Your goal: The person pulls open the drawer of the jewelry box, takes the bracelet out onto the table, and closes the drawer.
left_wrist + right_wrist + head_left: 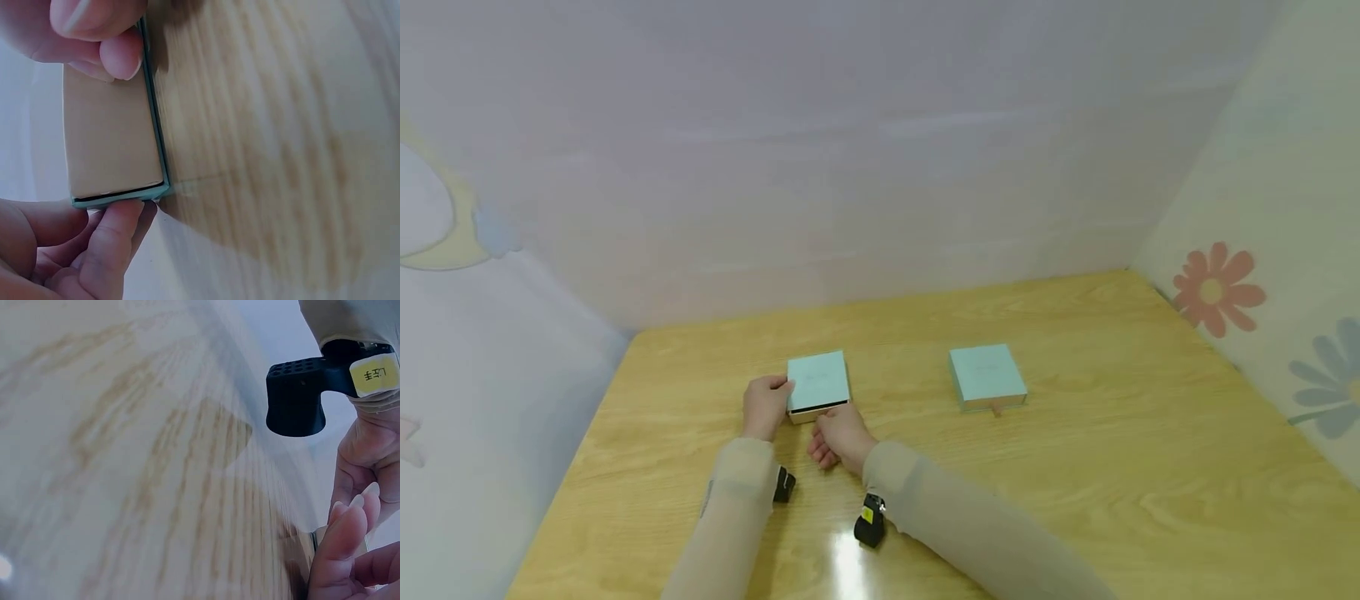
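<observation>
A pale mint drawer box [817, 379] lies on the table, with a dark gap along its front under the top panel. My left hand [766, 406] grips its left side, thumb near the top edge. At the front, my right hand [844, 437] has thumb and fingers curled in against the drawer. In the left wrist view the beige drawer front [112, 137] sits inside the teal sleeve, and the right hand's fingers [122, 56] cover its far part. Whatever small part those fingertips pinch is hidden behind them.
To the right lies a second mint box [988, 372] with a small tan ribbon tab [996, 410] at its front. The wooden table [1075, 483] meets a pale cloth wall [880, 167] behind. Each wrist wears a black camera [869, 521].
</observation>
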A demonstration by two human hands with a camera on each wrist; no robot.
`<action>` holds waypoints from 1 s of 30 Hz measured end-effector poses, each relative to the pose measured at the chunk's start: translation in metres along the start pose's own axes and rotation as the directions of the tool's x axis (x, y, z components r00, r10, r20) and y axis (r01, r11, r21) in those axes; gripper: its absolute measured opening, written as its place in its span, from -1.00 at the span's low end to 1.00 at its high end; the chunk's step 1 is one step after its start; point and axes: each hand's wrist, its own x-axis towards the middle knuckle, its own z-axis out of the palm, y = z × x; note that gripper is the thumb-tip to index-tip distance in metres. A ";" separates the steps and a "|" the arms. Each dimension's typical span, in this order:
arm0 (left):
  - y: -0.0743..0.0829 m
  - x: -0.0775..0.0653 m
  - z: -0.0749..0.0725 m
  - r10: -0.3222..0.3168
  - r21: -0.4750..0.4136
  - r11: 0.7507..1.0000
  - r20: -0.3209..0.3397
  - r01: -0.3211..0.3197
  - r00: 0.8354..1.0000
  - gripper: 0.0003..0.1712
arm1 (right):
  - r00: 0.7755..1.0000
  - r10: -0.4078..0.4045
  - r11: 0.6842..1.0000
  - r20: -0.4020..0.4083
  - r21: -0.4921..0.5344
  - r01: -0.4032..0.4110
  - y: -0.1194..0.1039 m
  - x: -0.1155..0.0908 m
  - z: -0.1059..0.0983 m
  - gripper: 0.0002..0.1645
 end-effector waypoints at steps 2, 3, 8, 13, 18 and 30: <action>-0.003 -0.002 0.000 -0.016 -0.002 1.000 0.003 0.016 1.000 -0.62 | 1.000 0.007 1.000 -0.001 -0.006 -0.007 0.003 -0.001 0.001 -0.67; -0.004 -0.004 0.000 -0.024 -0.003 1.000 0.004 0.024 1.000 -0.62 | 1.000 0.010 1.000 0.000 -0.006 -0.010 0.005 -0.001 0.002 -0.67; -0.006 -0.006 0.001 -0.024 -0.004 1.000 -0.003 0.024 1.000 -0.63 | 1.000 0.001 1.000 0.001 -0.002 -0.001 0.007 -0.002 0.002 -0.67; -0.004 -0.003 0.002 -0.010 0.000 1.000 0.000 0.010 1.000 -0.62 | 1.000 -0.004 1.000 0.003 -0.006 0.004 0.005 0.000 -0.001 -0.66; -0.004 -0.002 0.003 -0.008 0.015 1.000 0.007 0.008 1.000 -0.62 | 1.000 -0.001 1.000 0.011 -0.001 0.001 0.005 0.001 -0.003 -0.65; -0.002 -0.001 0.004 -0.037 0.011 0.999 0.007 0.037 0.999 -0.61 | 1.000 0.007 1.000 0.008 0.011 -0.007 0.004 0.002 -0.005 -0.66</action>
